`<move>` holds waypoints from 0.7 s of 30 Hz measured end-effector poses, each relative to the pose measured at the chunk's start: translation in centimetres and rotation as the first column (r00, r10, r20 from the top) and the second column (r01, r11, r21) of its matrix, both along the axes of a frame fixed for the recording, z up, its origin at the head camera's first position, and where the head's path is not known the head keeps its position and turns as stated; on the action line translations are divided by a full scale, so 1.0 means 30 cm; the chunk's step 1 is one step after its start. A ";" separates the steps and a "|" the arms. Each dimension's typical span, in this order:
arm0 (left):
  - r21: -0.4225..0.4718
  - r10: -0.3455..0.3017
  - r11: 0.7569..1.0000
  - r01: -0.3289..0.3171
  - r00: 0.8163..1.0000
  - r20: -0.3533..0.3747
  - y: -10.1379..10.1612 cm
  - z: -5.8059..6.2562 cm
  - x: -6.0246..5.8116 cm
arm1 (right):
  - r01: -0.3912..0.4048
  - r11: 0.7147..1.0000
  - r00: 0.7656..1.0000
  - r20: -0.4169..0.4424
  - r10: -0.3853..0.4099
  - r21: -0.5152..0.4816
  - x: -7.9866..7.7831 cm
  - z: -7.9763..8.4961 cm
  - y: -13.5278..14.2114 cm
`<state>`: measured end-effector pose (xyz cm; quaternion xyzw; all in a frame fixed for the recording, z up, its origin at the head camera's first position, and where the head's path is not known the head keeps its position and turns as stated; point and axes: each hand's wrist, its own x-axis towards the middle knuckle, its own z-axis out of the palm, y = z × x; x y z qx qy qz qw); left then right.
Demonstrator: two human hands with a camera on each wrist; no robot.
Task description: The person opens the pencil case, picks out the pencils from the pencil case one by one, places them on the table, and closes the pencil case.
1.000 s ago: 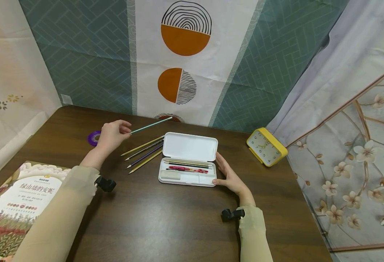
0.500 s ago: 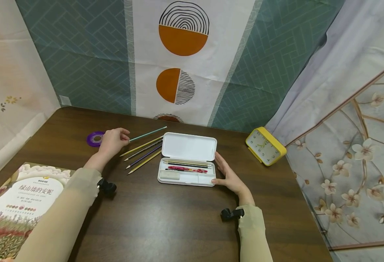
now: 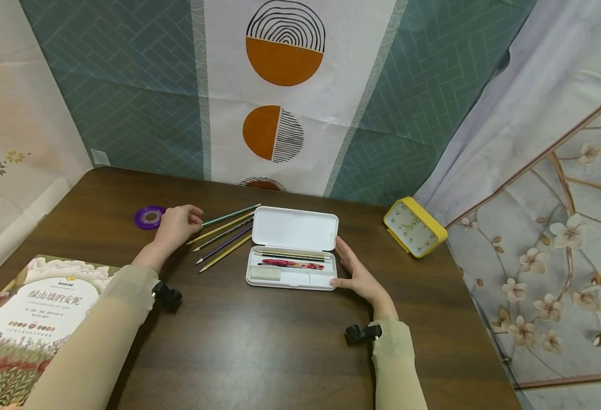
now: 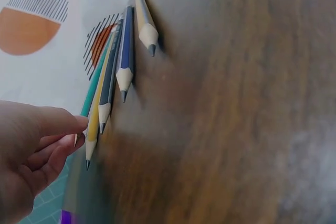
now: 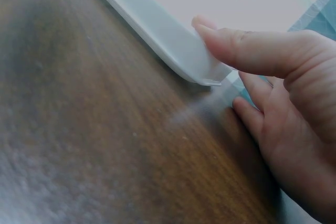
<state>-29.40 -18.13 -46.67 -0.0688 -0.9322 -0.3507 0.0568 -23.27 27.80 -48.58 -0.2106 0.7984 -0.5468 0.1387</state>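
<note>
My left hand point(image 3: 178, 225) pinches a green pencil point(image 3: 231, 215) near its sharpened tip, thumb against fingers, low over the table. Beside it several pencils lie fanned out, among them a yellow pencil point(image 4: 96, 114), a dark striped one point(image 4: 111, 72) and a blue one point(image 4: 126, 51). A white pencil case point(image 3: 295, 228) lies with its lid raised back. Inside are pencils point(image 3: 292, 257), a red patterned pen point(image 3: 292, 264) and a pale eraser point(image 3: 266, 274). My right hand point(image 3: 360, 279) rests at the case's right end, thumb on the front corner, other fingers fairly straight along the side.
A purple tape roll point(image 3: 149, 217) lies behind my left wrist. At left is a book point(image 3: 56, 302), partly covered by my left sleeve. A yellow alarm clock point(image 3: 415, 226) stands at back right. Patterned cloth point(image 3: 290, 142) hangs behind the brown table point(image 3: 259, 347).
My left hand has come down toward the table with the green pencil, which now lies close alongside the fanned pencils. My right hand stays at the pencil case.
</note>
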 end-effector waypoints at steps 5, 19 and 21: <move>-0.002 -0.007 1.000 0.007 1.000 0.011 -0.002 -0.004 0.002 | -0.011 1.000 1.000 0.008 0.011 0.003 0.025 0.057 -0.019; -0.022 -0.044 0.999 0.045 0.999 0.020 0.003 0.008 0.011 | -0.004 1.000 1.000 0.016 0.004 0.000 0.035 0.074 -0.025; -0.028 -0.047 0.999 0.047 0.999 0.018 0.004 0.013 0.014 | -0.006 1.000 1.000 0.015 0.006 0.001 0.035 0.073 -0.025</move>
